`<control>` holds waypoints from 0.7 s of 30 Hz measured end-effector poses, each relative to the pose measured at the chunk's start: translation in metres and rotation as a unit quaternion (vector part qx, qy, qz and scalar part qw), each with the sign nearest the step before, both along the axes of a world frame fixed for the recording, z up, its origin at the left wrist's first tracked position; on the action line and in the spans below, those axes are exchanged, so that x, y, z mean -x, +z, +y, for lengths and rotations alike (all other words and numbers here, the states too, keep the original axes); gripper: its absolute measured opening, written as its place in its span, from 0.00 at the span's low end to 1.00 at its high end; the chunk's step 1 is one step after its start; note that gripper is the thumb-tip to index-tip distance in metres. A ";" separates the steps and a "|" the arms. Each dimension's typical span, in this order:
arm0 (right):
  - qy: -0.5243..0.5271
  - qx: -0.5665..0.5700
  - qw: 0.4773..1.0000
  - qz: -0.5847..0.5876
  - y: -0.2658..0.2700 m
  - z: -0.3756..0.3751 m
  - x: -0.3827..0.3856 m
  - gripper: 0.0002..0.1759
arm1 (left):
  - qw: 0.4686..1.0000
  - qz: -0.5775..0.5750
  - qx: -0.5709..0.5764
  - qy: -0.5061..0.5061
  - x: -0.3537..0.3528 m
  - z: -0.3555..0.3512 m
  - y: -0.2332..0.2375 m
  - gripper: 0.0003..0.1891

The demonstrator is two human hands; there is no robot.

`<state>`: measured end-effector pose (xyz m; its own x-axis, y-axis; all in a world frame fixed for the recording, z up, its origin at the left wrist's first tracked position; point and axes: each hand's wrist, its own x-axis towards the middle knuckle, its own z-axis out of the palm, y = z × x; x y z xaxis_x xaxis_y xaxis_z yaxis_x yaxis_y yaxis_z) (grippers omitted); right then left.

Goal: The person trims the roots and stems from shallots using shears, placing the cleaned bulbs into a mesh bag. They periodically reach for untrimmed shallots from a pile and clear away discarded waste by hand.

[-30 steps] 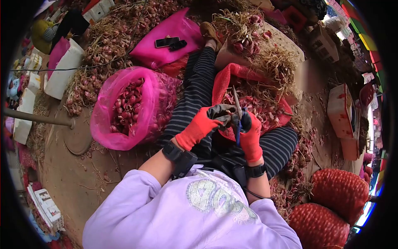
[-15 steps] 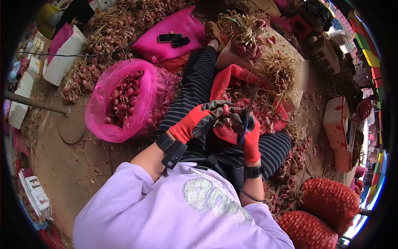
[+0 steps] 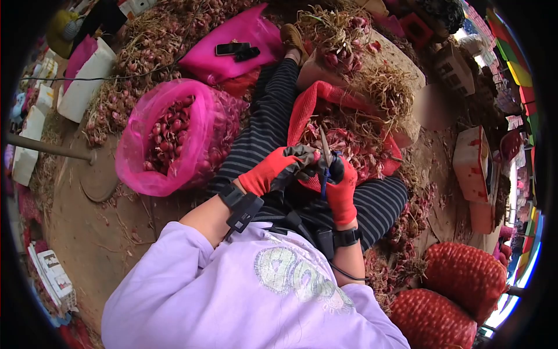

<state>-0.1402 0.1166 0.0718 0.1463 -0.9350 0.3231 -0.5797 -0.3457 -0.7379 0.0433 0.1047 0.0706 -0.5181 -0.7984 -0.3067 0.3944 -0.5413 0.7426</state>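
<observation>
My left hand (image 3: 278, 170), in a red and grey work glove, pinches a small red shallot (image 3: 316, 156). Gloved the same way, my right hand (image 3: 342, 187) is wrapped round blue-handled scissors (image 3: 325, 144). The scissor blades point up and away from me, right beside the shallot. Both hands are close together over my lap, at the near edge of an open red mesh bag (image 3: 301, 110). Shallots and dry, papery trimmings lie in that bag. To the left stands an open pink mesh bag (image 3: 131, 161) holding many loose shallots (image 3: 168, 136).
Untrimmed shallots with dry stalks (image 3: 343, 29) are heaped on a pale sack (image 3: 407, 125) ahead. A phone (image 3: 232, 49) lies on a pink bag (image 3: 197, 55). Full red mesh sacks (image 3: 465, 279) stand at the lower right. A metal pole (image 3: 49, 146) reaches in from the left.
The scissors have swung from leaning right to leaning slightly left, with their blades lower and closer to the shallot. My right hand has turned and shifted a little left.
</observation>
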 end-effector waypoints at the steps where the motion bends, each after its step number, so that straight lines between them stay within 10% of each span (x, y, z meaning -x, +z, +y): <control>1: -0.028 0.030 0.999 0.028 -0.001 0.000 0.001 0.07 | 1.000 -0.015 0.003 -0.005 -0.001 0.000 0.002 0.13; 10: -0.075 -0.056 0.994 -0.061 -0.025 -0.011 0.016 0.09 | 0.951 -0.183 0.224 0.112 0.007 -0.002 -0.019 0.16; 21: -0.062 -0.024 0.980 0.188 -0.002 0.015 0.000 0.24 | 0.870 -0.317 0.298 0.230 -0.002 -0.010 -0.018 0.13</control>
<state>-0.1407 0.1313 0.0697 0.1317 -0.9657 0.2240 -0.8494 -0.2264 -0.4767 0.0450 0.0943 0.0521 0.0215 -0.9919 0.1253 -0.1245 0.1217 0.9847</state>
